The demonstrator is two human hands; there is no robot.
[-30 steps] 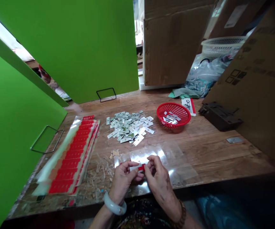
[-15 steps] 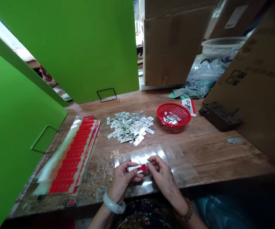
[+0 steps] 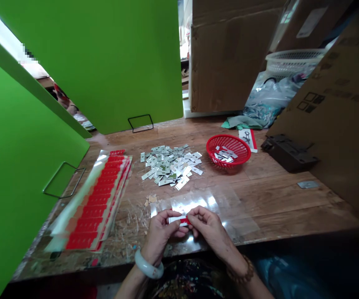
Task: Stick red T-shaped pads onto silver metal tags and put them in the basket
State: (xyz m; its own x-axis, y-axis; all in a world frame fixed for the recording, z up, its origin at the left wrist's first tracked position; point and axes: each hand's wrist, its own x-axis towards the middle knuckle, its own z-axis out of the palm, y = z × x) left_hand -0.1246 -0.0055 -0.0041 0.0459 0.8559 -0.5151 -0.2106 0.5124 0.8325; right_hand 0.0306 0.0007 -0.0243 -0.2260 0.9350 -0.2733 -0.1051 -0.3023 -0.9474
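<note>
Near the table's front edge, my left hand is closed, with thumb and fingers pinching a small flat silvery-white plate. A red sticker covers the plate's right part. My right hand is also closed, its thumb and forefinger pinching the right end of the red sticker; the fingertips partly hide that end. Under both hands lies a clear plastic sheet. Beyond them is a loose pile of similar small metal plates. To the left lie sheets of red stickers on pale backing.
A red basket holds several plates. Right of it are a printed card, a dark metal block and a single plate. Green panels with wire handles and cardboard boxes wall in the table.
My right hand has moved left and its fingertips have come onto the red end of the plate. My left hand stays about where it was. The view has shifted slightly.
</note>
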